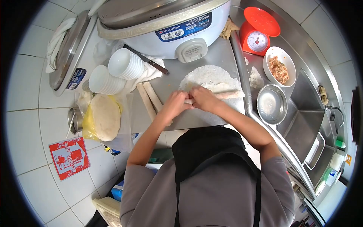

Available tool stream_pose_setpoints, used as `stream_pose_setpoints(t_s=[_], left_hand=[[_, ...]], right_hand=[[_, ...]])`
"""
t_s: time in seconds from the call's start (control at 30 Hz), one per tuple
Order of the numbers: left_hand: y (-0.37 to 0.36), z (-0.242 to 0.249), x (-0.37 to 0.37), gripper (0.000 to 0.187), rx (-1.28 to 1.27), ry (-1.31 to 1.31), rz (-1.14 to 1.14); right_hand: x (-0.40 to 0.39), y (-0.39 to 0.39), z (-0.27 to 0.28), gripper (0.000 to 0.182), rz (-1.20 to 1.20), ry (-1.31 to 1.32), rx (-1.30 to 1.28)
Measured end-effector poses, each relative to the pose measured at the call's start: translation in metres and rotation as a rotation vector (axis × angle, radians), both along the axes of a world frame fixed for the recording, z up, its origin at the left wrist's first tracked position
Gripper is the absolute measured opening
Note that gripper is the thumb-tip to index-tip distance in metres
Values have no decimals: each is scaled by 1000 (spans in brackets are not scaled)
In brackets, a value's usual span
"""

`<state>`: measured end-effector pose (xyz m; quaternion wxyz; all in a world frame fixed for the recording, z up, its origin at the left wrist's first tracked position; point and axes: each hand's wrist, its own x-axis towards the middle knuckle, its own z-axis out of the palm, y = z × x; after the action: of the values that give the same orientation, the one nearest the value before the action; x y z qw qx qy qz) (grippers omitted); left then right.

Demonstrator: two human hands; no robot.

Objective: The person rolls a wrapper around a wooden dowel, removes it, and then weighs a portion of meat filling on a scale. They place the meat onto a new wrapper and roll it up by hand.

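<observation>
On the steel table (pixel 151 123), a flattened, floured dough sheet (pixel 210 76) has a rolled edge (pixel 230 95) along its near side. My left hand (pixel 177 103) and my right hand (pixel 202 98) meet at the roll's left end, fingers closed on the dough and nearly touching each other. A bit of pale dough shows between them; the fingertips are partly hidden. Two long pale dough rolls or sticks (pixel 145 99) lie to the left of my left hand, their near ends close to my forearm.
A rice cooker (pixel 151 41) stands behind. A knife (pixel 157 65), stacked white bowls (pixel 126 64) and bagged dough (pixel 106 117) are at left. At right are a red scale (pixel 257 39), a bowl of filling (pixel 278 68), a metal bowl (pixel 271 104) and the sink (pixel 302 121).
</observation>
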<state>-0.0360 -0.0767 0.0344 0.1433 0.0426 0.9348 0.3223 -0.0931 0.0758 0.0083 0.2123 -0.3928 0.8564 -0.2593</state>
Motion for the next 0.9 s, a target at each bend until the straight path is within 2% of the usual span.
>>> stream_pose_setpoints(t_s=[0.2, 0.33, 0.4, 0.53, 0.6, 0.73, 0.83, 0.9], left_hand=[[-1, 2, -5, 35, 49, -117, -3], [-2, -1, -5, 35, 46, -91, -22], [-2, -6, -4, 33, -53, -11, -41], [5, -10, 1, 35, -57, 30, -18], [13, -13, 4, 36, -44, 212, -28], [18, -17, 4, 33, -5, 196, 10], [23, -12, 9, 30, -54, 300, 4], [29, -6, 12, 31, -200, 383, -20]], right_hand=[[-2, -4, 3, 29, 20, 16, 52], [-1, -3, 5, 29, -14, -20, 47], [4, 11, 14, 15, 0, 83, -20], [1, 14, 4, 16, -35, 65, 6], [2, 13, 2, 18, -46, 92, -12], [2, 15, 3, 19, -70, 52, -36], [4, 13, 5, 19, -83, 68, -19], [5, 14, 7, 18, -75, 88, -18]])
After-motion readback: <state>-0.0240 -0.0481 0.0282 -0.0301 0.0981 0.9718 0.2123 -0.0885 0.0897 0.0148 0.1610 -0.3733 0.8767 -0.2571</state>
